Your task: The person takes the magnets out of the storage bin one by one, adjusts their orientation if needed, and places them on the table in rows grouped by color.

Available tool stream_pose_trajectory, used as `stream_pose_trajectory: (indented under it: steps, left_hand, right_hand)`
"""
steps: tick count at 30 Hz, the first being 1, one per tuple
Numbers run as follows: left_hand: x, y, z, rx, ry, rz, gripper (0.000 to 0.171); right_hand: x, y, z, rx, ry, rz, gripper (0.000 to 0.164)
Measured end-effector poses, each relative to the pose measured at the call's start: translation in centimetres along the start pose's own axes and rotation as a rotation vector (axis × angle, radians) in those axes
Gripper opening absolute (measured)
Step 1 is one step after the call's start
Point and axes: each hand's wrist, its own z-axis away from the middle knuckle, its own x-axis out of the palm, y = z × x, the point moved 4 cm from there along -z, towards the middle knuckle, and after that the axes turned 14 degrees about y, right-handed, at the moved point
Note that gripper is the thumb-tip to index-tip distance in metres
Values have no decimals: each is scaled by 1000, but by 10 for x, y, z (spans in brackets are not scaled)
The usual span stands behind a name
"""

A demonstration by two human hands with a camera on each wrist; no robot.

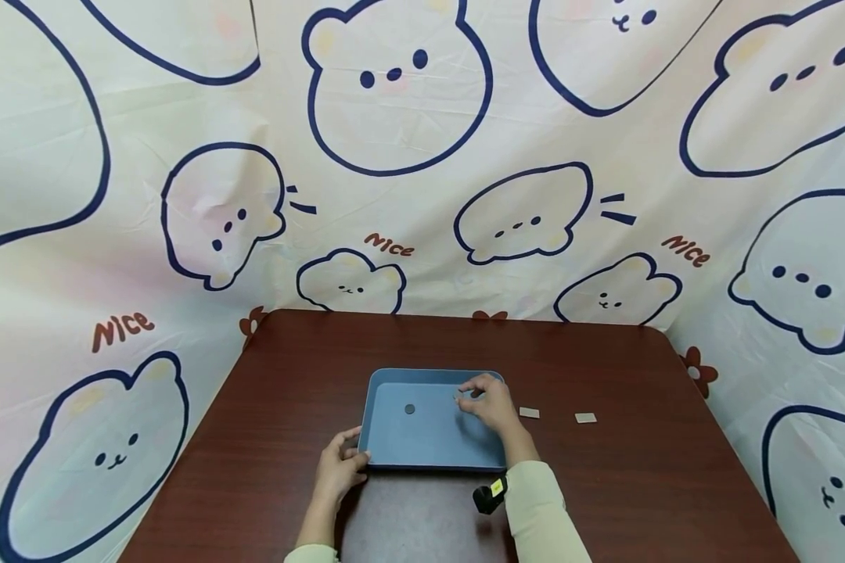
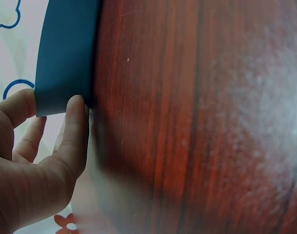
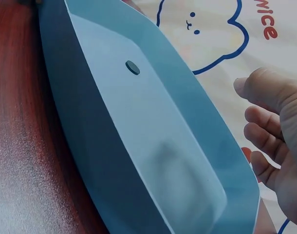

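Grip of the bare left hand (image 1: 339,465) pinches the near left corner of a shallow, blue, rectangular tray (image 1: 429,446), thumb at the near side and fingers at the left wall. Over the right part of that tray hangs the bare right hand (image 1: 491,403), its index finger and thumb bent towards each other; one cannot tell whether anything small sits between the tips.

The tray, the one container, holds one small, dark grey, round disc (image 1: 410,409), flat on its floor left of the middle. Below the right wrist shows one black device with a yellow label (image 1: 489,497). Right of the tray, two small, pale, rectangular pieces (image 1: 530,413) lie apart on the reddish-brown, wood-grained bench (image 1: 296,375). Behind hangs a cream cloth printed with blue-outlined animals (image 1: 422,203).
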Motion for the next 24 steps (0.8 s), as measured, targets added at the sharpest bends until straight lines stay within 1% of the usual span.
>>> stream_pose_trajectory:
  steps: [7, 12, 16, 22, 24]
  left_hand:
    - [-1, -1, 1, -2, 3, -9, 49]
    - [0, -1, 1, -1, 3, -11, 49]
    - [0, 0, 1, 1, 13, -14, 49]
    - [1, 0, -1, 14, 6, -13, 49]
    - [2, -1, -1, 9, 6, -6, 49]
  right_hand:
    - [-3, -2, 4, -17, -21, 21, 11]
    - [-9, 3, 17, -5, -7, 30, 11]
    - [-16, 4, 25, -17, 7, 10, 12]
    - [-28, 8, 34, -30, 48, -2, 14]
    - [-32, 12, 38, -34, 55, -5, 14]
